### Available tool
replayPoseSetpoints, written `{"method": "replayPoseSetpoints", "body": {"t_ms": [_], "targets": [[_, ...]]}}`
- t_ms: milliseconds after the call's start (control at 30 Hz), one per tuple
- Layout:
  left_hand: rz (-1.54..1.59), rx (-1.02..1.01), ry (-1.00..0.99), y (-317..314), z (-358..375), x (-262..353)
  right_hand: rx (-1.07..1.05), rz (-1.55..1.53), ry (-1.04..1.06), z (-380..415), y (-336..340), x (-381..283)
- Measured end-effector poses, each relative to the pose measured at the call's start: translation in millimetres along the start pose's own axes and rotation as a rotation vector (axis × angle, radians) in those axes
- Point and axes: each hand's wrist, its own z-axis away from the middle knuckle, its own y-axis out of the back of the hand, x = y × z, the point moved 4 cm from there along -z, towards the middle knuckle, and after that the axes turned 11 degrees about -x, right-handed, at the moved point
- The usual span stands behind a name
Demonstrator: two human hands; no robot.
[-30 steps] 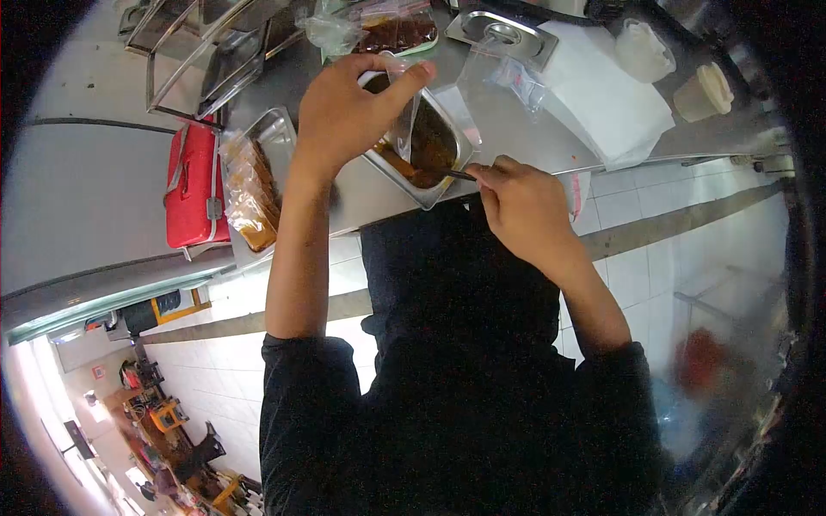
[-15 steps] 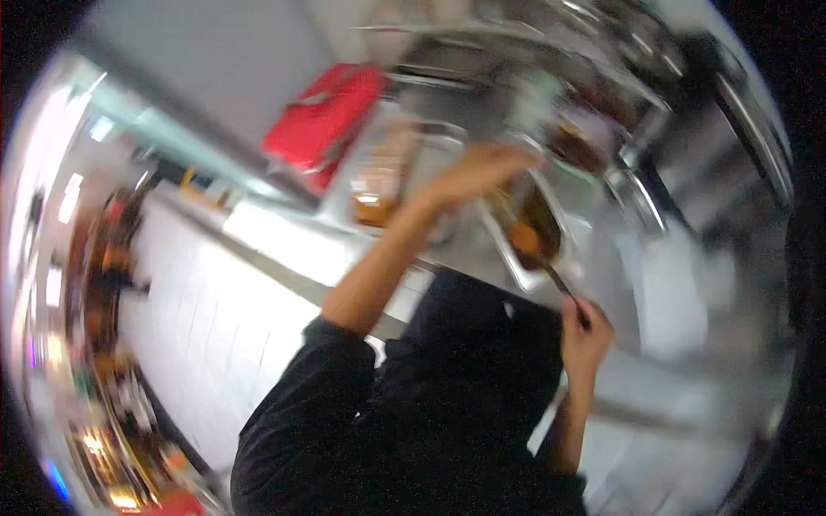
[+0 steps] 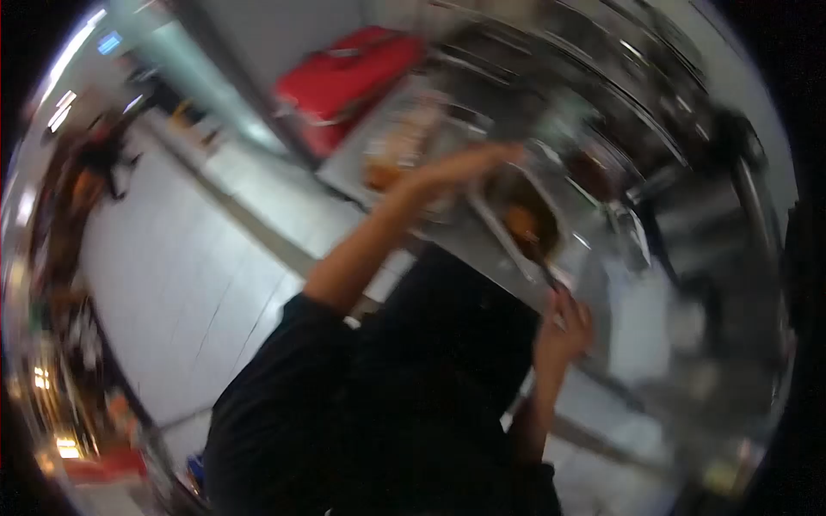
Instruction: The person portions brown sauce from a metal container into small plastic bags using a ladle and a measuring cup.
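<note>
A rectangular metal pan (image 3: 496, 225) with brown food in it stands on the steel counter in front of me. My right hand (image 3: 564, 331) is closed on the dark handle of a utensil (image 3: 545, 268), whose far end reaches into the pan over an orange-brown patch. My left hand (image 3: 495, 159) is stretched out at the pan's far left corner. Its fingers are smeared by motion, so I cannot make out whether it holds anything.
A red bag (image 3: 344, 76) lies at the counter's back left, beside a clear package with orange-brown contents (image 3: 394, 159). More metal containers (image 3: 594, 176) stand beyond the pan. A person in dark clothing (image 3: 107, 159) is far off at the left.
The whole view has shifted and turned slightly with my head. My right hand still grips the utensil in the pan, and my left arm remains stretched toward the pan's far end.
</note>
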Motion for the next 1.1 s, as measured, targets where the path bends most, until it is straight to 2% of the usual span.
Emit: {"method": "replayPoseSetpoints", "body": {"t_ms": [33,67,133,267,333,400,467,600,667,767,933,1100], "targets": [[-0.005,0.089,0.102,-4.0,9.4,-0.4,-0.007,0.061,-0.018,4.7,-0.5,1.1],[-0.020,0.175,0.046,-14.3,19.3,12.4,0.030,0.109,-0.004,6.6,7.6,0.2],[0.068,0.185,-0.008,-18.0,14.4,10.7,0.072,0.182,-0.008,5.8,12.0,4.6],[0.081,0.111,0.012,-5.2,15.6,5.7,0.015,-0.007,-0.060,2.6,11.9,-1.7],[0.065,0.244,-0.029,0.4,17.2,1.8,0.026,-0.055,-0.052,-0.3,12.5,-1.7],[0.056,0.310,-0.051,2.3,21.6,2.0,0.013,-0.242,-0.148,1.0,9.6,5.9],[0.021,0.432,-0.268,3.9,31.2,15.1,0.020,-0.266,-0.159,1.9,9.8,10.1],[0.055,0.497,-0.377,-5.9,47.1,31.0,0.031,-0.338,-0.201,5.4,3.5,22.0],[0.013,0.552,-0.615,-14.3,51.2,36.0,0.021,-0.337,-0.218,5.1,7.4,18.9],[-0.028,0.625,-0.671,-20.5,49.1,25.9,0.009,-0.346,-0.228,3.2,6.4,19.1],[-0.133,0.663,-0.598,-35.5,47.0,17.4,-0.004,-0.384,-0.265,-2.7,22.6,24.1],[-0.291,0.669,-0.559,-52.8,37.6,15.4,0.108,-0.386,-0.233,-24.5,60.1,13.3]]}}
